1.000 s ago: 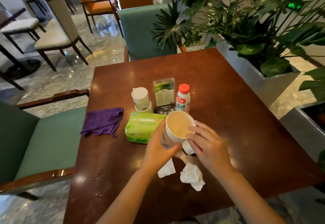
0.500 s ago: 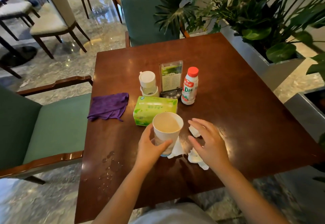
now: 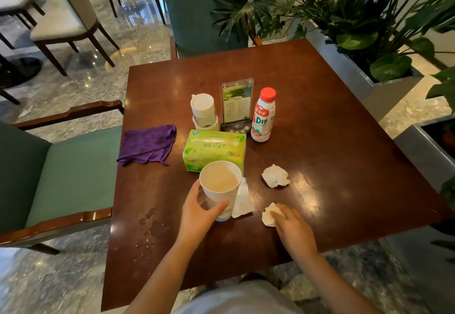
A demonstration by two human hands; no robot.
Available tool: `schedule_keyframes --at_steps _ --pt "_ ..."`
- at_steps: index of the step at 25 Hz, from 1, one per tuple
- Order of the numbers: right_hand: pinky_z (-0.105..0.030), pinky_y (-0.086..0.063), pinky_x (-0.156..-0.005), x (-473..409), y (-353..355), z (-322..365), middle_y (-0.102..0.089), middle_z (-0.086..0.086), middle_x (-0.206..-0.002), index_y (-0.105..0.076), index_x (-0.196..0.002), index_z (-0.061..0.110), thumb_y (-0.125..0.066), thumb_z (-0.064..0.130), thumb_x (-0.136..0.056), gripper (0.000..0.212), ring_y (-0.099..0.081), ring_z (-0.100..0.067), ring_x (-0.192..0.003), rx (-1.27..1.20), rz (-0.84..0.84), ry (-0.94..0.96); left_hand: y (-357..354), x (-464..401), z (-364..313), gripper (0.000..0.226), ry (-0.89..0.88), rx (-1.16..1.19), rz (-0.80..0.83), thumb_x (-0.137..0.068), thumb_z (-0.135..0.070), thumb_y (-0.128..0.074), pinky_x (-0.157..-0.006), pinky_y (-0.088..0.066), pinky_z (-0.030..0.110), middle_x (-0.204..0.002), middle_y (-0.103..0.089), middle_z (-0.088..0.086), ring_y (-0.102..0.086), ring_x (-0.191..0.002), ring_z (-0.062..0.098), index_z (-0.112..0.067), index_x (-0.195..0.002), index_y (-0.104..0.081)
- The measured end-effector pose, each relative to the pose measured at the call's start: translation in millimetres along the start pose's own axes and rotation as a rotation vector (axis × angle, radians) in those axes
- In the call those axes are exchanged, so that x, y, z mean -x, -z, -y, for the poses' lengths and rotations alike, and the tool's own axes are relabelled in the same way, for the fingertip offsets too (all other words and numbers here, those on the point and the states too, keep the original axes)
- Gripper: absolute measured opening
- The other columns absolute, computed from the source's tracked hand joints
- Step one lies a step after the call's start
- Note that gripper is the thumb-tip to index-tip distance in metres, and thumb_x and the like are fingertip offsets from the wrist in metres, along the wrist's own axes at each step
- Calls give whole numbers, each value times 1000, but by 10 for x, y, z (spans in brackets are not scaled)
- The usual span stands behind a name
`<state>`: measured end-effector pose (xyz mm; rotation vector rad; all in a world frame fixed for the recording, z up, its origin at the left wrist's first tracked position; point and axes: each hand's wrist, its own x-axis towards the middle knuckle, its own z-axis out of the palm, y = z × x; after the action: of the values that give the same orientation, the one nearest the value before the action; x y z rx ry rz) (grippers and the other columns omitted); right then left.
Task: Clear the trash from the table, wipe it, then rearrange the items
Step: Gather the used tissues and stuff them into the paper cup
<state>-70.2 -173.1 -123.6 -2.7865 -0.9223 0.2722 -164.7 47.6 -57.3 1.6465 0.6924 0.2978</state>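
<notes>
On the dark wooden table point(image 3: 320, 121), my left hand point(image 3: 199, 217) grips a white paper cup point(image 3: 220, 185) near the front edge. A flat white tissue point(image 3: 242, 199) lies against the cup's right side. My right hand point(image 3: 291, 227) rests on a crumpled tissue point(image 3: 268, 215), fingers closing over it. Another crumpled tissue point(image 3: 275, 176) lies farther back, apart from both hands. A purple cloth point(image 3: 147, 144) hangs over the table's left edge. A green tissue pack point(image 3: 214, 148) sits just behind the cup.
Behind the pack stand a white lidded jar point(image 3: 203, 111), a menu stand point(image 3: 236, 104) and a red-capped milk bottle point(image 3: 263, 116). Water drops point(image 3: 150, 227) spot the front left. Green chairs point(image 3: 61, 173) flank the left and far sides; planters point(image 3: 357, 67) line the right.
My left hand lowered the cup toward the table. My right hand moved away from the cup, down and right onto the near crumpled tissue. The view shifted back, showing more of the table.
</notes>
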Motion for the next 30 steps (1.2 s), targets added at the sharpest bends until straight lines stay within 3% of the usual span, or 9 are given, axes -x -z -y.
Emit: schedule_keyframes --at_steps 3,6,11,15,17,19,22,28,30 --pt "-34 -48 -93 -87 111 20 -57 -7 -130 -66 -112 11 -53 8 -90 25 -52 -24 -114 -236 -45 -99 26 24 -5 75 -11 -19 2 -68 -7 -81 -87 -50 15 -124 -56 -9 -54 -111 -3 -28 -130 -45" --pt "-26 -48 -87 -224 522 155 -66 -9 -114 -71 -99 7 -65 1 -83 19 -62 -23 -102 -632 -275 -268 46 58 -7 76 -39 -44 -7 -68 -10 -82 -97 -48 32 -129 -56 -5 -54 -117 12 -29 -131 -44" --pt "-9 -42 -88 -391 1300 810 -62 -2 -107 -71 -92 12 -69 6 -76 17 -56 -6 -101 -721 -671 233 -7 103 -101 74 -140 -71 22 -67 -17 -84 -92 -48 19 -127 -58 -9 -54 -116 4 -36 -128 -46" --pt "-32 -56 -73 -362 1288 1110 -59 -13 -111 -69 -90 10 -68 7 -79 11 -61 -23 -95 -520 -519 355 -22 105 -168 73 -175 -62 27 -67 -14 -84 -92 -49 27 -126 -60 -2 -58 -114 9 -26 -130 -49" --pt "-39 -54 -84 -336 1204 1088 -63 -7 -111 -68 -94 14 -56 21 -87 16 -60 -22 -99 -413 -443 434 2 110 -183 72 -186 -78 12 -67 -22 -83 -93 -50 31 -125 -61 -4 -58 -113 10 -26 -130 -49" --pt "-49 -31 -109 -315 1135 1036 -65 1 -116 -67 -102 21 -40 39 -93 33 -55 -17 -114 -287 -340 473 27 107 -181 70 -183 -72 -9 -69 -21 -83 -94 -51 36 -124 -61 -4 -58 -112 10 -25 -130 -49" --pt "-57 -7 -114 -310 1072 993 -60 6 -127 -64 -110 28 -24 54 -94 50 -43 -16 -129 -207 -226 494 39 93 -156 69 -189 -77 -6 -71 -19 -82 -95 -51 42 -125 -60 -2 -58 -114 12 -22 -131 -49" --pt "-39 -44 -96 -457 793 728 -65 -5 -110 -66 -105 13 -45 32 -94 30 -57 -20 -106 -413 -451 451 132 145 -114 72 -176 -128 -118 -64 -29 -85 -89 -48 16 -118 -58 -31 -56 -111 -1 -55 -117 -45" --pt "-42 -50 -87 -566 589 606 -63 -8 -112 -67 -107 10 -60 21 -87 24 -57 -26 -106 -318 -328 296 205 169 -88 74 -154 -136 -135 -65 -22 -85 -84 -45 7 -115 -52 -44 -54 -109 -8 -60 -113 -45"
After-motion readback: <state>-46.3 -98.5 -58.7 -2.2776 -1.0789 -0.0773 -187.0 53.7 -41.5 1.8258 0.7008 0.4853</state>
